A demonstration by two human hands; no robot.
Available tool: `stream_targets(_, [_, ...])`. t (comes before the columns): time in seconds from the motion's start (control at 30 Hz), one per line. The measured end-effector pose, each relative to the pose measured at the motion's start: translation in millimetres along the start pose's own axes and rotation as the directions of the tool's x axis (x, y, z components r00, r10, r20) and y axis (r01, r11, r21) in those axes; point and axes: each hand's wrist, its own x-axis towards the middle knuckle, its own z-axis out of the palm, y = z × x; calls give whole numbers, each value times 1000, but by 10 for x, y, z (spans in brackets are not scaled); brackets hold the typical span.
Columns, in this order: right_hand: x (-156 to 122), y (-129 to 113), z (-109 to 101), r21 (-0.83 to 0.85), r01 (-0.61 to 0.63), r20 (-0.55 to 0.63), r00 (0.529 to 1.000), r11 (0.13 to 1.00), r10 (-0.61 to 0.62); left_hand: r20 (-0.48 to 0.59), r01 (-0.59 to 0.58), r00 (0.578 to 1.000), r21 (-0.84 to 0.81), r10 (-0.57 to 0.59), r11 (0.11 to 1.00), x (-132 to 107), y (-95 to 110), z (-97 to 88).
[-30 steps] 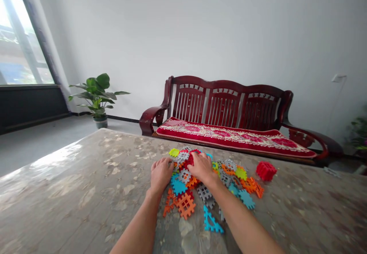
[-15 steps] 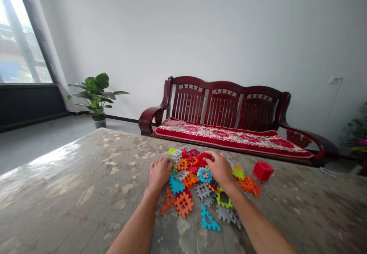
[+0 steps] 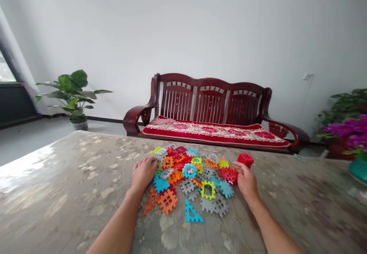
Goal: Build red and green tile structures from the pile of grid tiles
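Note:
A heap of flat, notched plastic building pieces [image 3: 191, 173] in red, orange, blue, grey and lime lies on the marbled table [image 3: 71, 177]. My left hand [image 3: 143, 173] rests palm down on the heap's left edge, fingers lying loosely over grey and orange pieces. At the heap's right edge my right hand [image 3: 246, 180] lies palm down, fingertips touching a red flat piece [image 3: 229, 174]. A red cube built from such pieces [image 3: 245, 159] stands just beyond my right hand. A blue triangle piece [image 3: 192, 215] lies nearest to me.
A dark wooden bench [image 3: 210, 105] with a red cushion stands behind the table. A potted plant [image 3: 71, 93] sits on the floor at the left. Purple flowers in a teal pot [image 3: 355, 162] stand at the table's right edge.
My right hand has swept from the middle of the heap to its right edge, spreading the pieces out. My left hand stayed put. The view has turned to the right.

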Motion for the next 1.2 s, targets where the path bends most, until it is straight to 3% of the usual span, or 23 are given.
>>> stream_targets(0.1, [-22, -91, -64, -127, 29, 34, 999, 991, -24, 4, -1, 1000, 14, 1, 1000, 7, -5, 2])
stream_targets(0.2, [-55, -202, -106, -267, 169, 138, 981, 949, -136, 2, -1, 1000, 16, 1, 1000, 13, -7, 2])
stream_targets(0.3, [-94, -250, -118, -304, 274, 245, 948, 913, -203, -1, 7, 1000, 17, -7, 1000, 15, -5, -4])
stream_targets(0.4, [-114, -252, -124, -333, 302, 305, 931, 893, -201, 2, 5, 1000, 16, -5, 1000, 13, 0, -15])
stream_targets(0.7, [-95, -267, -176, -435, 324, 269, 937, 840, -222, 2, 7, 1000, 39, -7, 999, 13, 0, -7])
stream_targets(0.83, [-65, -232, -204, -399, 303, 172, 952, 866, -253, 1, 17, 1000, 40, -17, 999, 23, -12, 8])
stream_targets(1.0, [10, -169, -310, -290, 192, 70, 981, 938, -179, -1, 8, 1000, 37, -8, 999, 31, -28, 18])
stream_targets(1.07, [51, -137, -370, -209, 131, 84, 990, 969, -115, -2, 6, 1000, 33, -6, 999, 31, -31, 19])
stream_targets(1.2, [124, -42, -517, -59, -37, 235, 971, 998, 50, 8, 14, 1000, 30, -14, 999, 29, -28, 16])
